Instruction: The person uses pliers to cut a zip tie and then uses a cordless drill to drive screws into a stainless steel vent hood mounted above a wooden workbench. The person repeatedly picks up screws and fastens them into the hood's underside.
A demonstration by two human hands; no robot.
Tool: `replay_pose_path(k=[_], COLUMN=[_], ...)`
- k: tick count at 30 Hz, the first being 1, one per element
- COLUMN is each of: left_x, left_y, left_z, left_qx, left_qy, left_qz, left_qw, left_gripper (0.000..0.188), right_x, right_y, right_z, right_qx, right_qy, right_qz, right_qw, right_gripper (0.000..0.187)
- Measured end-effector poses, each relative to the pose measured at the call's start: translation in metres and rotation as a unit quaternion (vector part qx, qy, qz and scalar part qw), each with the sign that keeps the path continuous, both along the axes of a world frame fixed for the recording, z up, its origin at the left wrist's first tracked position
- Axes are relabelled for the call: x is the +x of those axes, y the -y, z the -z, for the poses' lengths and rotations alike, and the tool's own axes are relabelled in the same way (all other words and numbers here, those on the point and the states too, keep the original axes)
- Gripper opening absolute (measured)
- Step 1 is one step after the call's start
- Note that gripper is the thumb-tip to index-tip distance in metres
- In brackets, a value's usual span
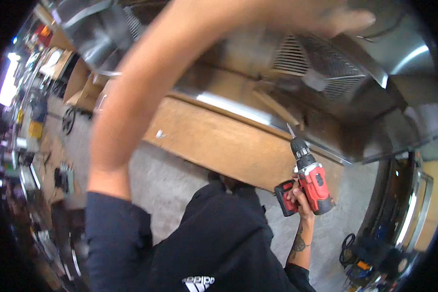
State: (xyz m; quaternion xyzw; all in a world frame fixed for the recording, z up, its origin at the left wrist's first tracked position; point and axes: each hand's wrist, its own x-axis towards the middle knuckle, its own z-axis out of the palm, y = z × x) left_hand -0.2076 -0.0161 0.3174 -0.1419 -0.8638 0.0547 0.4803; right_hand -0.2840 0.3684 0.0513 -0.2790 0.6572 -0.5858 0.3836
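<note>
Grey floor lies beneath the right fingers, these clamped around one red-and-black drill, bit pointing forward; tan wooden board, to their left; slotted metal housing, beyond them; left fingers, raised, blurred, whether apart or together cannot be told.

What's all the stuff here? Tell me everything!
drill: one, red and black, right of centre
wooden board: one, brown, across the middle
metalwork: uncounted, silvery, beyond the board
slotted vents: at least two, silvery, in the metalwork
wood strip: one, tan, beyond the drill
scrap: one, white, on the board
cardboard box: at least one, brown, left
floor: one, grey, below the board
clutter: too small to count, mixed colours, sides
shirt: one, black, bottom
left hand: one, bare, blurred, top
right hand: one, bare, holding the drill
</note>
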Motion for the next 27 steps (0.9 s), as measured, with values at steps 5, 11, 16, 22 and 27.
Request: replay_pose_path(k=[5,11,16,22,27], left_x=[0.118,0.238,0.241,0.228,0.228], left_y=[-0.034,-0.158,-0.108,-0.010,0.015], left_z=[0.198,0.399,0.438,0.467,0.460], left_qx=[0.511,0.680,0.621,0.575,0.514], left_qy=[0.019,0.101,0.103,0.198,0.357], left_qz=[-0.159,-0.394,-0.455,-0.396,-0.264], left_qw=[0.845,0.611,0.630,0.688,0.734], left_gripper=[0.025,0.015,0.016,0.017,0.015], right_x=[-0.015,0.001,0.021,0.071,0.130], right_y=[-0.039,-0.004,0.039,0.074,0.098], right_z=[0.090,0.106,0.087,0.089,0.085], right_qx=[0.111,0.188,0.235,0.261,0.291], right_qy=[-0.050,0.046,-0.088,-0.093,-0.040], right_qz=[-0.017,-0.043,-0.120,-0.080,0.021], right_qw=[0.992,0.980,0.961,0.957,0.956], right_gripper=[0.011,0.022,0.021,0.021,0.020])
